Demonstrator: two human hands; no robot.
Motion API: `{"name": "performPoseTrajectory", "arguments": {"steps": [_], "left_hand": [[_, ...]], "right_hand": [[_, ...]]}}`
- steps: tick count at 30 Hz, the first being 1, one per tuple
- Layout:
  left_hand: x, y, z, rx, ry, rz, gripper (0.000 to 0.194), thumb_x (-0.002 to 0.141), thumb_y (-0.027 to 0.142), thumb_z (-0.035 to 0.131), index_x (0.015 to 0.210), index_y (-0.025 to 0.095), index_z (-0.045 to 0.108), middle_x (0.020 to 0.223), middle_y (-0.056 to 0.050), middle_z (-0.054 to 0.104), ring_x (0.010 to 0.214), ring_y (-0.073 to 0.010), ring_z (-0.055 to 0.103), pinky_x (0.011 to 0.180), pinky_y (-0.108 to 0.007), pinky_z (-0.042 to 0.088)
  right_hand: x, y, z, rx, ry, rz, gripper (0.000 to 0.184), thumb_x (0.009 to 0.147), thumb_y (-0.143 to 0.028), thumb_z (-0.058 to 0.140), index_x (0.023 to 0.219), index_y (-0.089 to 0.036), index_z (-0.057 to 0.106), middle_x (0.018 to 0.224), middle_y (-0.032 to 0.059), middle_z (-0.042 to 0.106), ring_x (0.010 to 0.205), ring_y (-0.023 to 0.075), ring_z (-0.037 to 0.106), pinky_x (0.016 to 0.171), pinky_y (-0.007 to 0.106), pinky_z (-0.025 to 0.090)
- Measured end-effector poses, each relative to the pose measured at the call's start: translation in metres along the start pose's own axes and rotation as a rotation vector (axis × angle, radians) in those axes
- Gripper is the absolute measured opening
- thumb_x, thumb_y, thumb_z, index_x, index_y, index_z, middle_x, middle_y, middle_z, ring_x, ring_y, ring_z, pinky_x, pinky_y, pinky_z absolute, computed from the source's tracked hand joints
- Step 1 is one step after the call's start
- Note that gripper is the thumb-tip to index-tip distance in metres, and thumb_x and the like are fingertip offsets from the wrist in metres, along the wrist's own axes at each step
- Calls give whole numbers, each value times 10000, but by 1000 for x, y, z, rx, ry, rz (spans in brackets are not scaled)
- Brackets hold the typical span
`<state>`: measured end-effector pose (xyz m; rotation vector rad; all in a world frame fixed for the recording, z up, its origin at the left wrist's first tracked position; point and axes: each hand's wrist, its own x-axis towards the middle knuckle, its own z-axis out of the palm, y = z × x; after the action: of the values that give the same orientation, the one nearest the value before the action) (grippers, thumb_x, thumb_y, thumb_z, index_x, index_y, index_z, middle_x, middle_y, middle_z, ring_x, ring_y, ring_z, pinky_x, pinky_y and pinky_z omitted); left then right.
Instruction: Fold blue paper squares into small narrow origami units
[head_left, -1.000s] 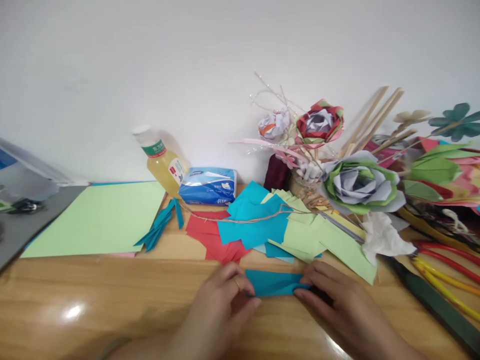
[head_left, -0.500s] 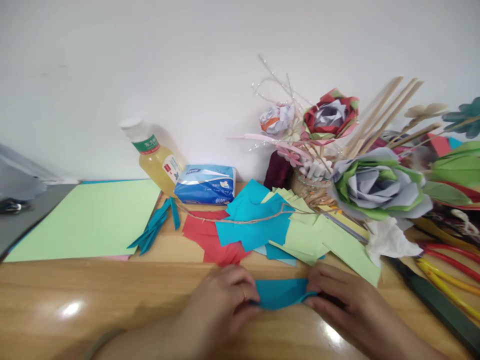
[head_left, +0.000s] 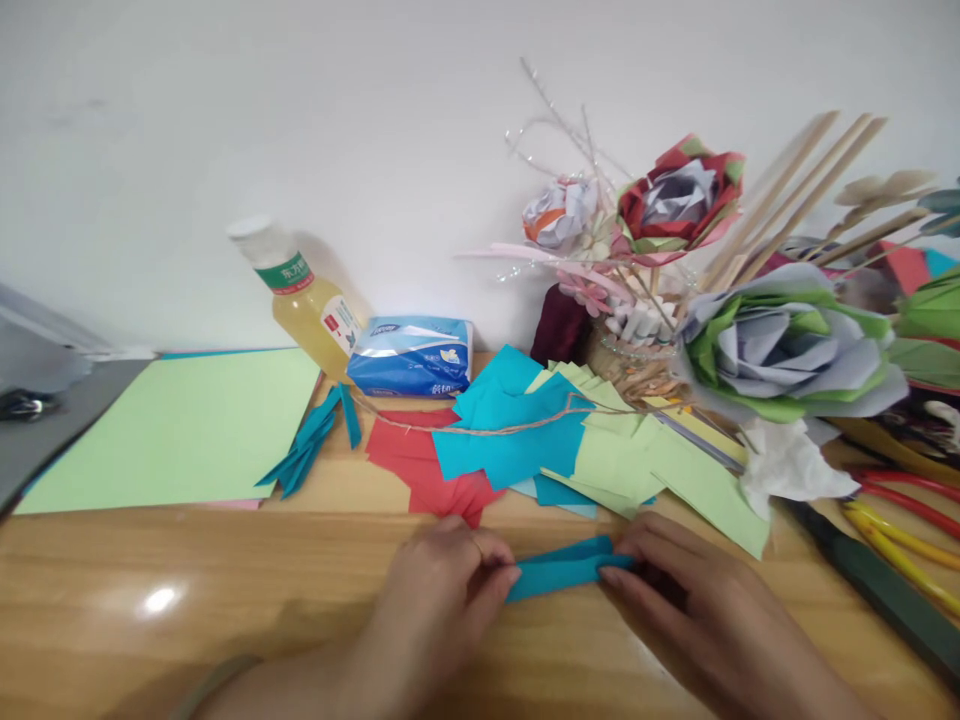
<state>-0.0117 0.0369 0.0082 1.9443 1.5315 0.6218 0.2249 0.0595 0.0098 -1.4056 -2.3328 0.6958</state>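
Note:
A piece of blue paper (head_left: 559, 575), folded over lengthwise into a narrow strip, is stretched between my two hands just above the wooden table. My left hand (head_left: 450, 590) pinches its left end between thumb and fingers. At the other end, my right hand (head_left: 690, 590) grips the paper, thumb in front and fingers behind. Beyond the hands lie red paper pieces (head_left: 420, 465), blue paper pieces (head_left: 517, 450) and light green paper pieces (head_left: 615, 460), overlapping. A small pile of folded blue strips (head_left: 304, 450) rests to their left.
Light green sheets (head_left: 180, 430) lie at left. A bottle of yellow drink (head_left: 307, 310) and a tissue pack (head_left: 411, 358) stand by the wall. Paper flowers (head_left: 787, 345) fill the right, above a crumpled tissue (head_left: 795, 462), a dark green tool (head_left: 870, 580) and yellow-handled pliers (head_left: 900, 550).
The blue paper has gone from a wider, curved piece to a narrower strip, its front edge folded up. Both hands still hold its ends. The view has shifted slightly.

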Motion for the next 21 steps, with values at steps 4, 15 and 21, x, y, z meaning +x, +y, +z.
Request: {"name": "performPoseTrajectory", "arguments": {"steps": [4, 15, 21], "left_hand": [[-2, 0, 0, 12, 38, 49, 98, 748, 145, 586, 700, 207, 645, 640, 4, 622, 605, -160, 580, 512, -221, 415], [-2, -1, -1, 61, 92, 145, 146, 747, 112, 514, 676, 205, 601, 633, 19, 625, 602, -144, 583, 517, -206, 425], [0, -4, 0, 121, 131, 221, 172, 769, 104, 465, 683, 195, 581, 632, 14, 631, 585, -141, 584, 520, -210, 427]], "right_hand": [[-2, 1, 0, -3, -13, 0, 199, 899, -328, 457, 754, -237, 560, 709, -5, 568, 620, 144, 570, 529, 262, 437], [0, 2, 4, -124, 25, -61, 185, 882, -317, 507, 727, -217, 510, 674, -13, 530, 562, 121, 535, 495, 244, 406], [0, 3, 3, -104, 38, -67, 205, 887, -308, 504, 704, -216, 506, 655, -22, 517, 542, 109, 523, 485, 234, 396]]}}
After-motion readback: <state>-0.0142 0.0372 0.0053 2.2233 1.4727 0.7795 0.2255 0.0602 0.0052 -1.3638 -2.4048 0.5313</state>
